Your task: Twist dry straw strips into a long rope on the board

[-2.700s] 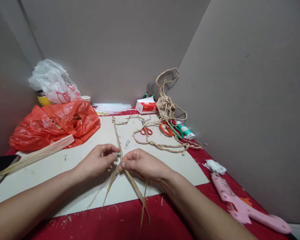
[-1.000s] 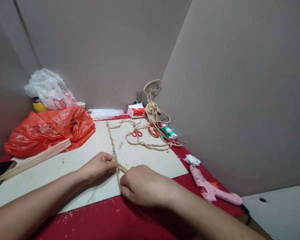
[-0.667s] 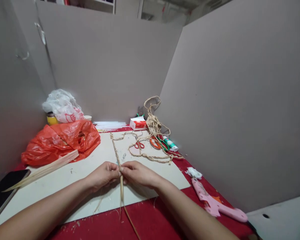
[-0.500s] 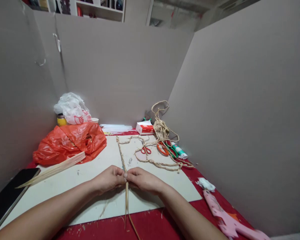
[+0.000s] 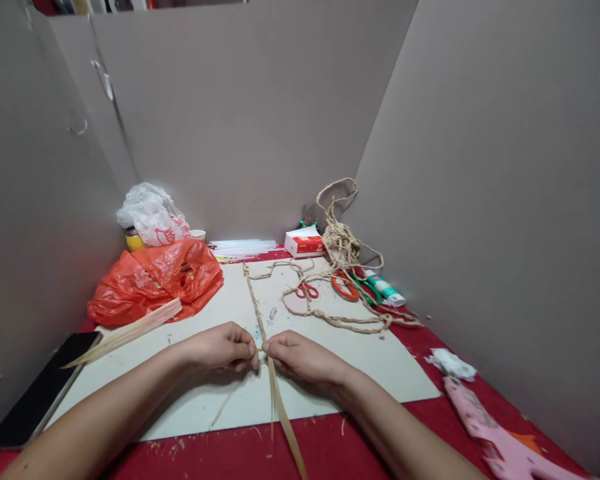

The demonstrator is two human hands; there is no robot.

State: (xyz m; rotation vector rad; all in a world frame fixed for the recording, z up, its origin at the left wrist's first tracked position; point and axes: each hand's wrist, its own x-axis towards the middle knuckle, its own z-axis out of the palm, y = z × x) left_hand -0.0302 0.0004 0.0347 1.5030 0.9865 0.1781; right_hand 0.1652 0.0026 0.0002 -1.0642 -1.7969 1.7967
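Note:
A braided straw cord point(image 5: 254, 300) runs from the far part of the white board point(image 5: 215, 400) toward me. My right hand point(image 5: 300, 357) pinches it where the braiding meets loose flat strands point(image 5: 283, 417), which trail over the board's near edge. Just left of the cord, my left hand point(image 5: 225, 348) is closed with thumb and finger together. It grips a thin straw strand point(image 5: 261, 351) that stretches across the short gap to the right hand. The fingertips of the two hands are slightly apart.
An orange plastic bag point(image 5: 155, 280), straw strips point(image 5: 130, 330) and a phone point(image 5: 45, 387) lie left. Tangled straw rope point(image 5: 343, 243), red-handled scissors point(image 5: 307, 291), a tissue box point(image 5: 304, 243) and a glue tube point(image 5: 387, 290) are back right. A pink glue gun point(image 5: 485, 423) lies front right. Grey panels enclose the table.
My left hand has drawn a little away from the right, and a strand now spans the gap. The loose strands have swung rightward. The camera view has tilted down and turned left.

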